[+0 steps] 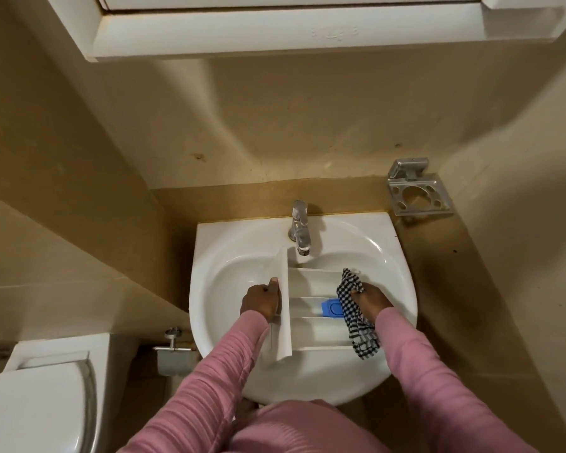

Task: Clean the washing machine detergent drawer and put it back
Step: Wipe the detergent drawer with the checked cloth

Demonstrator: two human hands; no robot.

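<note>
In the head view, the detergent drawer [311,291] is seen lying across the bowl of a white washbasin [229,237], just near of the tap [299,230], with its compartments facing up and a blue softener cap [330,307] seated in the middle channel. The drawer's front panel [284,308] is at the left end and is gripped by the left hand [262,300], the thumb laid along its edge. A black-and-white checked cloth [356,322] is bunched in the grasp of the right hand [370,300] and draped over the drawer's right end. No water is seen falling from the tap.

The task is judged to be in its wiping stage: the drawer is out and at the basin, and the compartments look white, though residue cannot be ruled out at this size. Finishing the wipe and refitting the drawer are left; the washing machine is not in view.
</note>
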